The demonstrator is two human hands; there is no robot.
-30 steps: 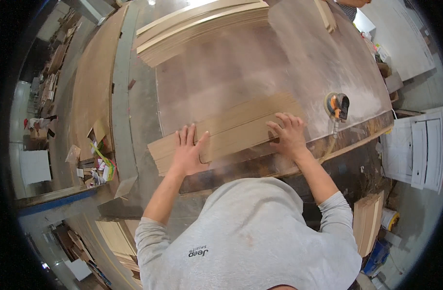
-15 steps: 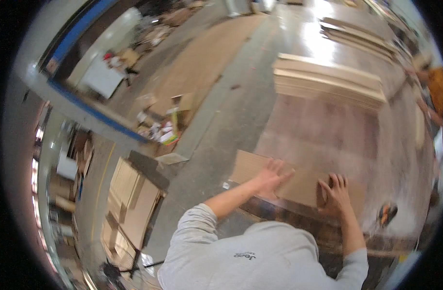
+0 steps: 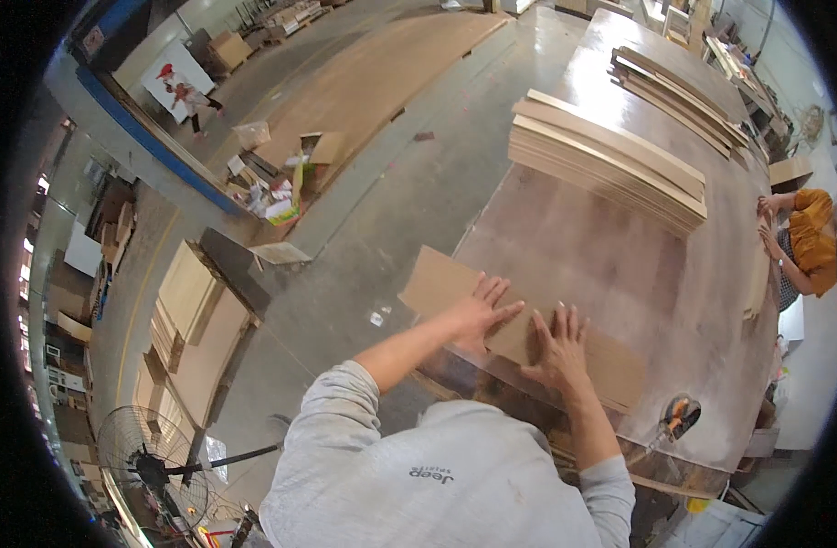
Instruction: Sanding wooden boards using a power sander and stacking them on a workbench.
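A long brown cardboard piece [image 3: 614, 359] lies along the near edge of the worktable [image 3: 592, 233], its left end jutting past the table's side. My left hand [image 3: 481, 317] rests on it left of the middle, fingers spread and thumb pointing right. Just to the right, my right hand [image 3: 561, 352] is on the same cardboard with its fingers apart and pointing away from me. Neither hand is closed around anything. To the right of the cardboard lies an orange and black hand tool [image 3: 682, 416].
Beyond the cardboard stands a stack of long flat boards [image 3: 610, 164], with more strips [image 3: 679, 100] farther back. At the right edge a person in an orange top [image 3: 811, 239] handles a strip. A fan [image 3: 152, 468] and stacked panels [image 3: 199, 329] stand at left.
My right hand has moved left along the cardboard, closer to my left hand. The whole view has shifted, bringing the fan and the person at right more fully into sight.
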